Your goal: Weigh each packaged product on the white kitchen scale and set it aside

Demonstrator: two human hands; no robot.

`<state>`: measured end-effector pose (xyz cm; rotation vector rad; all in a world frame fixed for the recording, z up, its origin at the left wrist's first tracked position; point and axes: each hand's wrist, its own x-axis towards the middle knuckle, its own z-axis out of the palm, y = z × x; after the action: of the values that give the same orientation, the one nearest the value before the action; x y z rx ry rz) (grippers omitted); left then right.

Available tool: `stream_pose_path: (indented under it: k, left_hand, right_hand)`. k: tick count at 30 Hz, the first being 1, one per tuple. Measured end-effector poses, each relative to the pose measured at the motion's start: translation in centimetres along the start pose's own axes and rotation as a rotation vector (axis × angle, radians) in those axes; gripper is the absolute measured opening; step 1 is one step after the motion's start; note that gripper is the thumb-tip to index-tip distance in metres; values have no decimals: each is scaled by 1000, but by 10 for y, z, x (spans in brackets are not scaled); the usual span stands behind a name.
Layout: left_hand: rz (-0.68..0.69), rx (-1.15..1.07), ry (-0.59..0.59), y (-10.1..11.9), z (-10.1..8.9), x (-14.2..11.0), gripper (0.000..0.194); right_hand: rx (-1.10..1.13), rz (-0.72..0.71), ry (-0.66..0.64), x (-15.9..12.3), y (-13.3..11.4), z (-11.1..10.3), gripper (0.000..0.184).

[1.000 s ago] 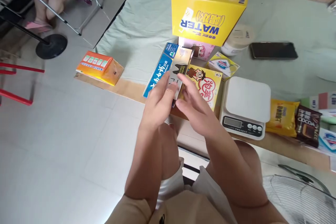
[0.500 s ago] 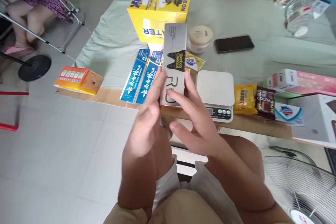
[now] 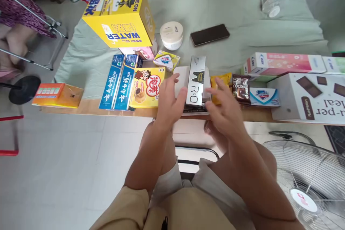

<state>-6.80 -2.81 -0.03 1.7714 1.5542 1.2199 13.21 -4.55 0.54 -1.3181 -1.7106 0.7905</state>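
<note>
A silver-grey toothpaste box (image 3: pixel 197 82) marked "Bamboo Charcoal" lies lengthwise on the white kitchen scale (image 3: pixel 181 76), covering much of its plate. My left hand (image 3: pixel 171 100) hovers just left of the box, fingers apart, in front of a yellow snack box (image 3: pixel 148 90). On the other side, my right hand (image 3: pixel 223 101) is spread near the box's right edge and in front of a yellow packet (image 3: pixel 221 79). Neither hand appears to grip anything. The scale's display is mostly hidden by the box and my hand.
Two blue toothpaste boxes (image 3: pixel 111 82) and a big yellow carton (image 3: pixel 121 25) stand left. Behind are a cream jar (image 3: pixel 171 35), a soap box (image 3: pixel 166 60) and a phone (image 3: pixel 209 35). Rightward are a brown packet (image 3: pixel 240 88) and a white box (image 3: pixel 304 97). A fan (image 3: pixel 307 187) stands below right.
The silver toothpaste box, earlier between my hands left of the scale, now rests on the scale. My hands have let go and moved apart. The camera view has shifted right.
</note>
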Motion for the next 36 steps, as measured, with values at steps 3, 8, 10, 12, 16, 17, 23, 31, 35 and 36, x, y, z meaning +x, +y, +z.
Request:
stream_pose_path:
  k: [3, 8, 10, 12, 16, 17, 23, 31, 35, 36]
  left_hand:
    - [124, -7, 62, -5, 4, 1, 55]
    - [216, -9, 65, -2, 19, -8, 46]
    - [187, 9, 41, -2, 24, -11, 48]
    - [159, 26, 12, -4, 27, -12, 49]
    - [117, 64, -37, -4, 28, -15, 60]
    - [113, 84, -50, -3, 29, -16, 64]
    - [104, 151, -120, 4, 34, -20, 71]
    - [32, 19, 56, -5, 24, -16, 73]
    - [120, -58, 122, 8, 19, -12, 65]
    - [135, -61, 121, 12, 19, -10, 64]
  right_hand:
    - [16, 41, 202, 3, 10, -17, 27]
    - [115, 21, 174, 7, 9, -4, 23]
    - [101, 0, 128, 9, 7, 4, 24]
    - [63, 7, 90, 10, 5, 10, 25]
    - [23, 76, 67, 9, 4, 17, 27]
    - [19, 97, 69, 9, 4, 18, 27]
    - [108, 143, 30, 7, -2, 24, 29]
    - [231, 6, 0, 9, -7, 31, 31]
    - [320, -69, 188, 14, -8, 19, 28]
    - [331, -75, 251, 17, -8, 12, 27]
